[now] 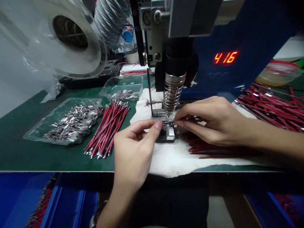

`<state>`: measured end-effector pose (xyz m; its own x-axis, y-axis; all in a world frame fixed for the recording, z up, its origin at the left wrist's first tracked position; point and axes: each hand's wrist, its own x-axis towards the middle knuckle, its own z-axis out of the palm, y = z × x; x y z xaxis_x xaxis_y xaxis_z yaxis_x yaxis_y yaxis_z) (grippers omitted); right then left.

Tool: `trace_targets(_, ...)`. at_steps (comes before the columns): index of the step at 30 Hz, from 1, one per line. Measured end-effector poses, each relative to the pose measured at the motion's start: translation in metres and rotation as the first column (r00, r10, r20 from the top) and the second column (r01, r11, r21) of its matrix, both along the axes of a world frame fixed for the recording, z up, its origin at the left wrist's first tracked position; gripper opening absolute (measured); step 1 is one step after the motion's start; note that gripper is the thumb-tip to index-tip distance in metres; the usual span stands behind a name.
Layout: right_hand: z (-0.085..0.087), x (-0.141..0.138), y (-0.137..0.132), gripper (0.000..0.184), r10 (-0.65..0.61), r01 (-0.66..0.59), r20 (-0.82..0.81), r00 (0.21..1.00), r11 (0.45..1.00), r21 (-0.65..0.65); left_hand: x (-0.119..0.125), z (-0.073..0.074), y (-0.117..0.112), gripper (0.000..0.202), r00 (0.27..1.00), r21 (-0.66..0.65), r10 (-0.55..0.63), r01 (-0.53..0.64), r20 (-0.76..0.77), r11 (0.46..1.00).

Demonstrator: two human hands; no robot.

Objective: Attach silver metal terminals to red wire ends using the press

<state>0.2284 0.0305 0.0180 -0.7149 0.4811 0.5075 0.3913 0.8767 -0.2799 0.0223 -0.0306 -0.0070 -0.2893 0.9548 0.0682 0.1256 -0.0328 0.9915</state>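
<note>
Head view: steady alignment is needed at the metal fixture.
Left hand: pinched, contents unclear.
Right hand: likewise.

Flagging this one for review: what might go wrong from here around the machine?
The left hand and right hand have fingertips close beneath the spring-wrapped tool, so a finger might be pinched if it lowers. The loose red and black wires beside the left hand could be knocked and scattered.
</note>
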Motion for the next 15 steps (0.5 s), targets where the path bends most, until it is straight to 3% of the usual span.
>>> trace_targets(15,0.0018,-0.0008,-0.0010,0.012,0.000,0.000,-0.008,1.000,0.999,-0.041,0.0022,0.0001,-0.0016,0.018,0.998,0.027,-0.021,0.020,0.066,0.999)
